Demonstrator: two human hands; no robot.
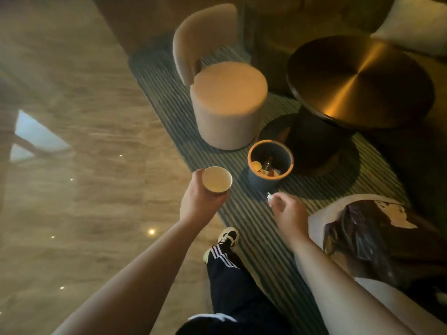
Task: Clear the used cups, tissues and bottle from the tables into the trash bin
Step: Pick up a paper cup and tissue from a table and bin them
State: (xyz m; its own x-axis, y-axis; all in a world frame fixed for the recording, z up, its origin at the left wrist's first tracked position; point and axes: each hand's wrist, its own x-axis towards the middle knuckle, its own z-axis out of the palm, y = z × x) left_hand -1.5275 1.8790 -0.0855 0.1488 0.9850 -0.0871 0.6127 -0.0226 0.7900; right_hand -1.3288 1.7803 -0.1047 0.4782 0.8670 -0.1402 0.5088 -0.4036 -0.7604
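Observation:
My left hand [198, 201] grips a paper cup [217, 179] from below, its open mouth facing up. My right hand [289, 211] pinches a small white tissue scrap [269, 196] between thumb and fingertips. Both hands hover just short of a round grey trash bin [260, 182] standing on the striped rug. Inside the bin lie a cup, a dark bottle and some wrappers. The cup is left of the bin, the tissue below its near rim.
A beige round chair [228, 105] stands behind the bin. A dark round metal table [358, 81] is to the right. Another beige seat with a dark plastic bag [367, 240] is at my right. My leg and shoe [227, 236] stand on the rug edge.

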